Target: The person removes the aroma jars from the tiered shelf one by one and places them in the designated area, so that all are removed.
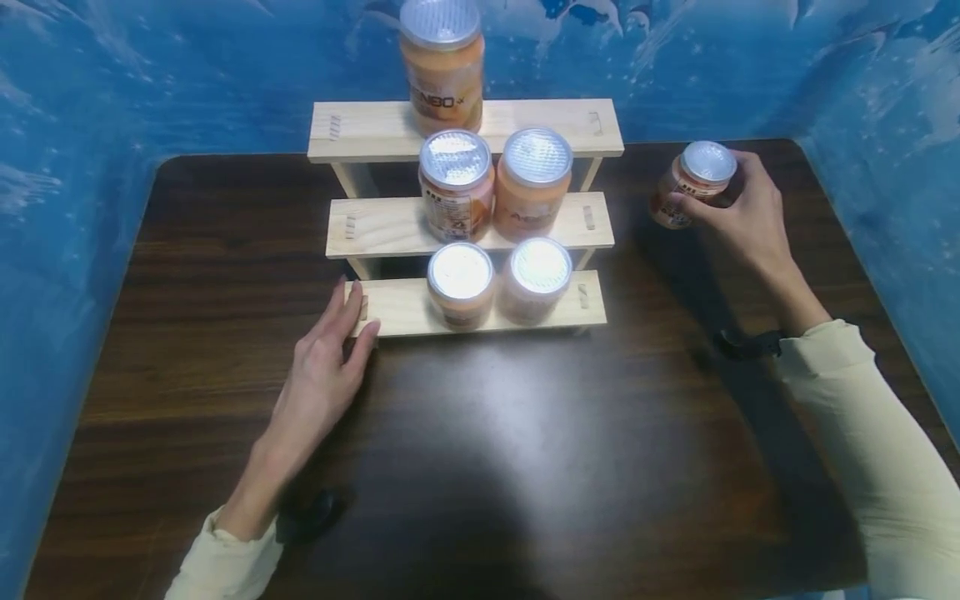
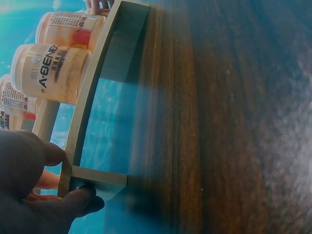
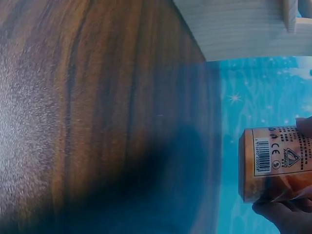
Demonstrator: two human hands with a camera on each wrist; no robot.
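Observation:
My left hand (image 1: 318,367) grips the left end of the lowest shelf of a wooden three-step rack (image 1: 390,304); in the left wrist view the fingers and thumb of that hand (image 2: 44,190) close round the shelf end (image 2: 73,151). To the right of the rack, my right hand (image 1: 750,217) holds an orange jar (image 1: 678,187) with a silver lid. The right wrist view shows this jar (image 3: 278,163) on its side in the picture, with a barcode label, between fingers and thumb (image 3: 287,214).
One large jar (image 1: 442,83) stands on the top shelf, two jars (image 1: 457,200) on the middle shelf and two small ones (image 1: 461,287) on the lowest. A blue patterned backdrop (image 1: 247,75) rises behind and beside the dark wooden table (image 1: 210,317).

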